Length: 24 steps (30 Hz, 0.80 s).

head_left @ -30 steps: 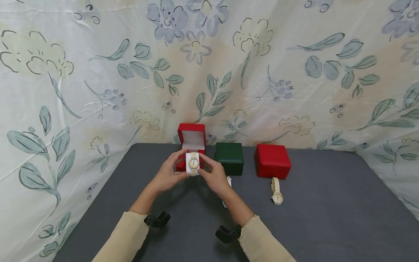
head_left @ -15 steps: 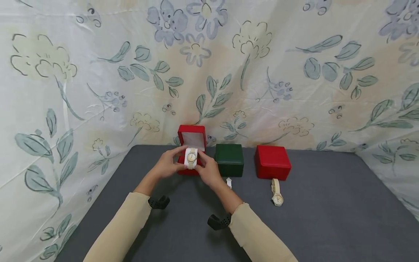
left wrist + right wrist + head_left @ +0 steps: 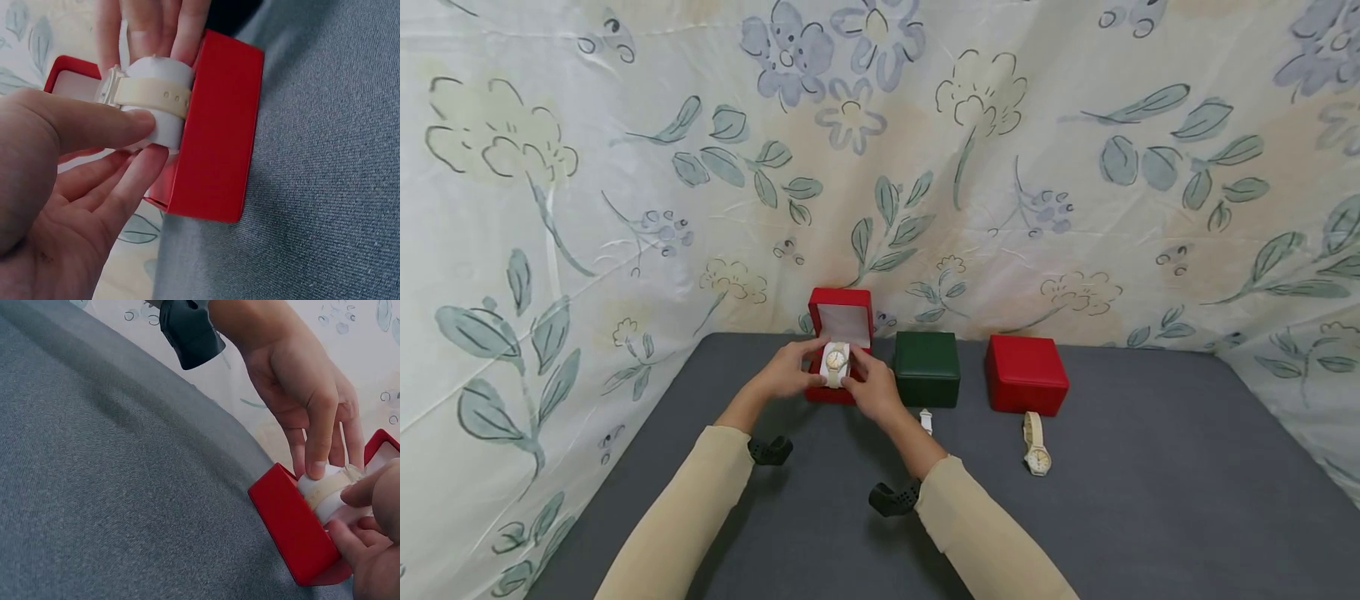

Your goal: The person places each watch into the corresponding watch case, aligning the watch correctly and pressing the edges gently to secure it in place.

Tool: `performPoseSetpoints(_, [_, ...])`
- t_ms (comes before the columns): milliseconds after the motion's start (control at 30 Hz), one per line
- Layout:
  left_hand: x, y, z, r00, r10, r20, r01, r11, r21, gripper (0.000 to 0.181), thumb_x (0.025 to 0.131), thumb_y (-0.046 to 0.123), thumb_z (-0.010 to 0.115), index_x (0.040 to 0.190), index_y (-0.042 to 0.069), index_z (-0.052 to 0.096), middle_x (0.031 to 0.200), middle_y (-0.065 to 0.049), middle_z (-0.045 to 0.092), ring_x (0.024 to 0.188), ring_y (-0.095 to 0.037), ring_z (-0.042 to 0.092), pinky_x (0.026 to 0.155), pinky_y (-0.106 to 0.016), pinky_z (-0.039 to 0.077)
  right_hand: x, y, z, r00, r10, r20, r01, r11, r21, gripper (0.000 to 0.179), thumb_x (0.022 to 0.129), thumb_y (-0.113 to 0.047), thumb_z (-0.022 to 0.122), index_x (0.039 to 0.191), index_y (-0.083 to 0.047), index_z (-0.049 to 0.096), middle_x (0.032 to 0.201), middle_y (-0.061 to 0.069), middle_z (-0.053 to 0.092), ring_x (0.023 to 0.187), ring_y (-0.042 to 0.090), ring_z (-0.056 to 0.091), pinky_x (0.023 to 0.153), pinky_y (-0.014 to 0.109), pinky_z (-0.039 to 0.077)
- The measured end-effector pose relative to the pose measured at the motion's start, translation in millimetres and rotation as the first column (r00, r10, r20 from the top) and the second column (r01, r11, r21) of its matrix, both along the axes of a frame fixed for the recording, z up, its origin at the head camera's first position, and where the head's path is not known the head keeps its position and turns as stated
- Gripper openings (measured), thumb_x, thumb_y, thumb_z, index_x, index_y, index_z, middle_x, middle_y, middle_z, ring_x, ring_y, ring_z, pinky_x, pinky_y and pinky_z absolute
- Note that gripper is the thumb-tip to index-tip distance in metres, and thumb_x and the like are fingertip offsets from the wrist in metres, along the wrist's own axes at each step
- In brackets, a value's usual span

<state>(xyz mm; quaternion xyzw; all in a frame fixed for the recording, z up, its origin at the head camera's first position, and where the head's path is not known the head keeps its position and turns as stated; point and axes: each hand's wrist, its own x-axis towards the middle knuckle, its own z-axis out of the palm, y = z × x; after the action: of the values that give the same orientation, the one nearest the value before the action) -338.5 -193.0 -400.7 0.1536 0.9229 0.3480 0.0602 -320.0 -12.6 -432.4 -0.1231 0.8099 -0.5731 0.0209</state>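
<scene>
A cream-strapped wristwatch (image 3: 836,361) is wrapped round a white cushion (image 3: 165,131). My left hand (image 3: 787,370) grips the cushion from the left, and my right hand (image 3: 874,387) holds its other side with thumb and fingers. Both sit at the mouth of a red watch box (image 3: 817,392), whose raised lid (image 3: 842,293) shows a pale lining. In the left wrist view the cushion is partly inside the box (image 3: 219,125), beside its front wall. The right wrist view shows the strap (image 3: 328,490) between the fingers of both hands.
A closed green box (image 3: 927,368) and a closed red box (image 3: 1027,372) stand to the right on the dark grey table (image 3: 1150,483). Another cream watch (image 3: 1035,443) lies before the red one. A white strap end (image 3: 926,421) shows beside my right forearm. Floral cloth (image 3: 880,167) hangs behind.
Both hands have moved the watch on its cushion slightly away from me and left, down into the opened red box. My forearms have shifted forward with it.
</scene>
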Motion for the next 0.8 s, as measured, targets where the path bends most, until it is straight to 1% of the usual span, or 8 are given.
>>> performPoseSetpoints(167, [-1.6,1.3,-2.0,1.0,0.0,-0.002,0.0,0.999,-0.034,0.069,0.086,0.01,0.069,0.148,0.006,0.038,0.141,-0.021,0.05,0.119,-0.035,0.054,0.098,-0.048,0.051,-2.9,-2,-1.6,1.0,-0.013,-0.018,0.014,0.999,0.034,0.059,0.092,-0.007,0.063,0.147,-0.006,0.04,0.146,0.015,0.048,0.132,0.025,0.05,0.103,0.041,0.046])
performPoseSetpoints(267, [-3.1,2.7,-4.0,1.0,-0.008,-0.016,0.007,0.999,-0.048,0.066,0.086,0.009,0.069,0.146,0.004,0.041,0.143,-0.021,0.047,0.119,-0.036,0.055,0.097,-0.048,0.051,-4.6,-3,-2.5,0.997,-0.052,-0.051,0.056,0.994,0.09,0.054,0.092,-0.007,0.064,0.143,-0.006,0.046,0.142,0.014,0.053,0.129,0.024,0.054,0.104,0.041,0.047])
performPoseSetpoints(367, [-3.9,3.4,-6.9,0.999,0.005,-0.044,-0.007,0.999,-0.045,0.061,0.084,0.009,0.071,0.141,0.003,0.048,0.143,-0.021,0.047,0.117,-0.036,0.057,0.095,-0.047,0.053,-6.2,-5,-2.8,0.99,-0.086,-0.11,0.105,0.977,0.183,0.048,0.091,-0.008,0.066,0.137,-0.006,0.054,0.139,0.011,0.057,0.128,0.025,0.054,0.106,0.042,0.045])
performPoseSetpoints(433, [-4.3,3.6,-8.9,0.998,0.02,-0.068,-0.023,0.999,-0.046,0.057,0.083,0.008,0.073,0.136,0.003,0.054,0.14,-0.02,0.051,0.113,-0.034,0.059,0.093,-0.046,0.054,-6.9,-7,-3.2,0.983,-0.095,-0.16,0.134,0.957,0.256,0.044,0.09,-0.009,0.067,0.132,-0.006,0.059,0.138,0.009,0.058,0.127,0.026,0.054,0.107,0.043,0.045])
performPoseSetpoints(533, [-4.6,3.8,-12.0,0.995,0.039,-0.094,-0.045,0.997,-0.056,0.052,0.081,0.008,0.075,0.131,0.005,0.059,0.134,-0.018,0.057,0.106,-0.031,0.062,0.089,-0.044,0.055,-7.6,-8,-4.0,0.975,-0.095,-0.203,0.159,0.93,0.33,0.041,0.088,-0.01,0.068,0.129,-0.005,0.061,0.136,0.009,0.059,0.124,0.029,0.054,0.106,0.044,0.045])
performPoseSetpoints(633, [-4.7,4.5,-14.0,0.992,0.025,-0.122,-0.035,0.996,-0.081,0.047,0.084,0.008,0.071,0.129,0.004,0.061,0.133,-0.019,0.058,0.103,-0.03,0.062,0.088,-0.044,0.055,-7.8,-10,-4.5,0.966,-0.1,-0.24,0.185,0.914,0.361,0.04,0.086,-0.008,0.069,0.126,-0.003,0.063,0.132,0.011,0.062,0.121,0.032,0.054,0.104,0.046,0.045])
performPoseSetpoints(733, [-4.9,5.9,-15.1,0.991,0.004,-0.137,-0.02,0.994,-0.111,0.044,0.087,0.009,0.067,0.13,0.001,0.06,0.137,-0.02,0.055,0.106,-0.031,0.062,0.09,-0.045,0.054,-8.7,-11,-4.5,0.96,-0.102,-0.26,0.198,0.906,0.374,0.04,0.084,-0.007,0.071,0.123,-0.002,0.064,0.129,0.012,0.064,0.121,0.033,0.055,0.105,0.046,0.044])
performPoseSetpoints(800, [-4.7,6.5,-15.3,0.991,0.002,-0.136,-0.019,0.992,-0.124,0.043,0.088,0.008,0.065,0.13,0.0,0.059,0.137,-0.02,0.054,0.109,-0.032,0.061,0.093,-0.046,0.053,-9.2,-12,-4.8,0.958,-0.101,-0.267,0.202,0.902,0.383,0.039,0.083,-0.007,0.072,0.122,-0.002,0.065,0.126,0.013,0.065,0.12,0.034,0.056,0.104,0.046,0.045])
